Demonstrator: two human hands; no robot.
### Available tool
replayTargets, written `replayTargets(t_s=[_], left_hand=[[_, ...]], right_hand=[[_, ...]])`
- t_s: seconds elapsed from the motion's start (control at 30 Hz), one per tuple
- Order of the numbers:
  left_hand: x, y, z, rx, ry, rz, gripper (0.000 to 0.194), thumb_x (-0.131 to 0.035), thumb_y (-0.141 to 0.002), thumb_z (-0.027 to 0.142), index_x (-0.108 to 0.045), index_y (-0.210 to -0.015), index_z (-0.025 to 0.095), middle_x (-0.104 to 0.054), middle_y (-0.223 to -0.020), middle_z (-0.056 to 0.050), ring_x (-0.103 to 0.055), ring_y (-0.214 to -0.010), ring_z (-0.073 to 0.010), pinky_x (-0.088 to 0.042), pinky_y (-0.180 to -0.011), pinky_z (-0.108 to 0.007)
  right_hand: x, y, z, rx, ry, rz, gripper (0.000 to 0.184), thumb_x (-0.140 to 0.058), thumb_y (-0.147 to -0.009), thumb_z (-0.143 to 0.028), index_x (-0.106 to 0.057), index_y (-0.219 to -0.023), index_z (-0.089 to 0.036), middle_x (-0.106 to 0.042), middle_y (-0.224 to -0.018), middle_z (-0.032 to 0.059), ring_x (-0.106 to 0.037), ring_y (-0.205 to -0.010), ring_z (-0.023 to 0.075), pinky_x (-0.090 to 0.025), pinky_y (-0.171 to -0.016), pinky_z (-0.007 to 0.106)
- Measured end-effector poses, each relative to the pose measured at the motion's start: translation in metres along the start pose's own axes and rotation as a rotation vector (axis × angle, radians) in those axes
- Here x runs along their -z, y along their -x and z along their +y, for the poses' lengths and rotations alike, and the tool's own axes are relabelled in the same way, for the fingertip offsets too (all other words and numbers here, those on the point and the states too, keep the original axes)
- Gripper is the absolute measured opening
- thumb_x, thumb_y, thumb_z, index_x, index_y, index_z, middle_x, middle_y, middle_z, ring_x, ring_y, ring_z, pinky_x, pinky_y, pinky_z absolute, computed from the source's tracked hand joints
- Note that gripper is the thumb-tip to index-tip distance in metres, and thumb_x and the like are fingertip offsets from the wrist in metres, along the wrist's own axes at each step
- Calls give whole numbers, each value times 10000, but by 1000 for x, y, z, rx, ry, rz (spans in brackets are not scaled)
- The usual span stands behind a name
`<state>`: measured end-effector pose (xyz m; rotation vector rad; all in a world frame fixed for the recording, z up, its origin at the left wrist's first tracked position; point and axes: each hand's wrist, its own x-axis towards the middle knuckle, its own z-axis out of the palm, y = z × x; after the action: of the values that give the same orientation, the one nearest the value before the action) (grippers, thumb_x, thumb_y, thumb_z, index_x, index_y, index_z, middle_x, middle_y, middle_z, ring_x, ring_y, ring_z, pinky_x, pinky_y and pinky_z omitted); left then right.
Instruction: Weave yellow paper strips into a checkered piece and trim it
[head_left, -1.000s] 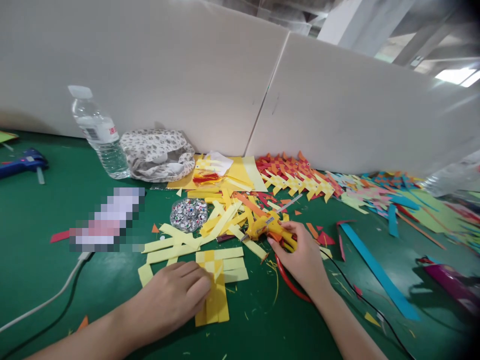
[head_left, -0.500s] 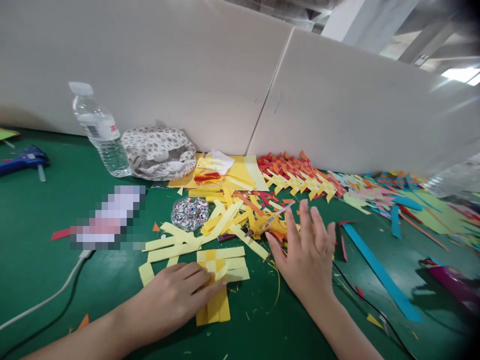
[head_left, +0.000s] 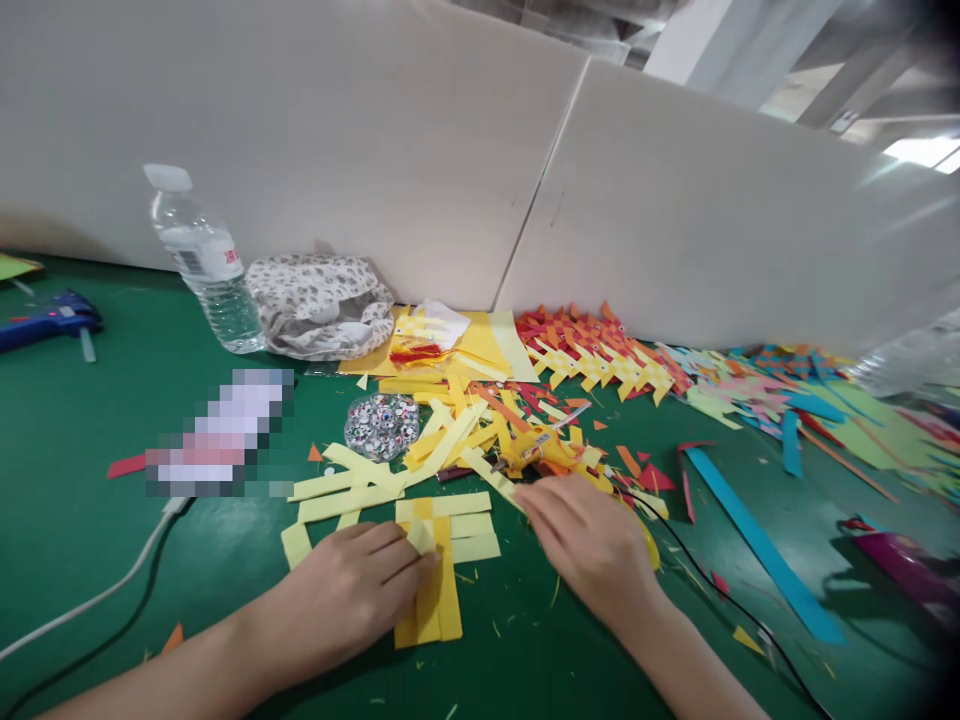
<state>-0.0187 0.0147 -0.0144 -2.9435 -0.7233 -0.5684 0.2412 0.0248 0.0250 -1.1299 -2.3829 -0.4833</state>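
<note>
My left hand (head_left: 352, 590) is closed over a small woven piece of yellow paper strips (head_left: 431, 600), its fingertips pinching a folded pale strip on top. Pale strip ends stick out to the right of the weave. My right hand (head_left: 592, 545) is lowered to the table, fingers bent and pressed together; what lies under them is hidden. A rounded yellow edge (head_left: 654, 548) shows beside its wrist side. Just beyond that hand lies a yellow glue gun (head_left: 532, 450) with a clear glue stick, partly covered by the hand. Loose pale yellow strips (head_left: 352, 500) lie between the hands and beyond.
A round clear container of googly eyes (head_left: 382, 426), a water bottle (head_left: 210, 275), a patterned cloth bag (head_left: 319, 305) and a blurred-out phone on a cable stand left. Woven paper fish (head_left: 592, 350) line the partition. A black cord (head_left: 720, 590) and blue strip (head_left: 765, 545) lie right.
My right hand let go of the glue gun, spread open above it, then came down nearer with fingers together. My left hand stays on the woven paper; its index finger stretched out, then curled back.
</note>
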Motion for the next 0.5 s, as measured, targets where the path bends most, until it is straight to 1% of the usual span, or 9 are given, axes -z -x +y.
replayTargets(t_s=[0.07,0.13,0.23,0.37,0.5], left_hand=[[-1,0,0,2,-5,2,223,-451,-888,160,-540,-1090,130,-625,-761,-35,-572,-687,-177,-490,-593,-293],[-1,1,1,8,-12,9,191,-457,-887,165,-553,-1051,140,-619,-747,-29,-558,-653,-169,-469,-554,-282],[-2,0,0,3,-21,24,158,-467,-883,171,-563,-1005,144,-618,-752,-35,-553,-656,-166,-459,-561,-276],[-3,0,0,6,-23,18,150,-465,-884,172,-567,-990,149,-615,-744,-31,-553,-660,-164,-456,-566,-273],[-3,1,-1,8,-12,28,168,-463,-881,161,-557,-1020,145,-616,-753,-27,-553,-664,-170,-462,-559,-289]], right_hand=[[-2,-5,-14,165,-107,-71,274,-424,-853,-86,-596,-1054,-160,-683,-982,92,-635,-861,212,-514,-747,342],[-6,-8,-25,248,-197,-171,318,-368,-872,-72,-544,-1131,-130,-651,-1072,110,-609,-954,213,-509,-809,347],[-13,-12,-34,241,-288,-205,296,-323,-895,-77,-542,-1093,-102,-664,-1005,120,-613,-925,210,-514,-803,348],[-19,-11,-34,188,-341,-239,271,-304,-911,-99,-549,-1020,-141,-667,-878,99,-616,-823,189,-513,-765,346],[-24,-4,-31,232,-347,-179,210,-348,-888,-85,-531,-970,-148,-655,-860,98,-602,-836,197,-484,-811,380]])
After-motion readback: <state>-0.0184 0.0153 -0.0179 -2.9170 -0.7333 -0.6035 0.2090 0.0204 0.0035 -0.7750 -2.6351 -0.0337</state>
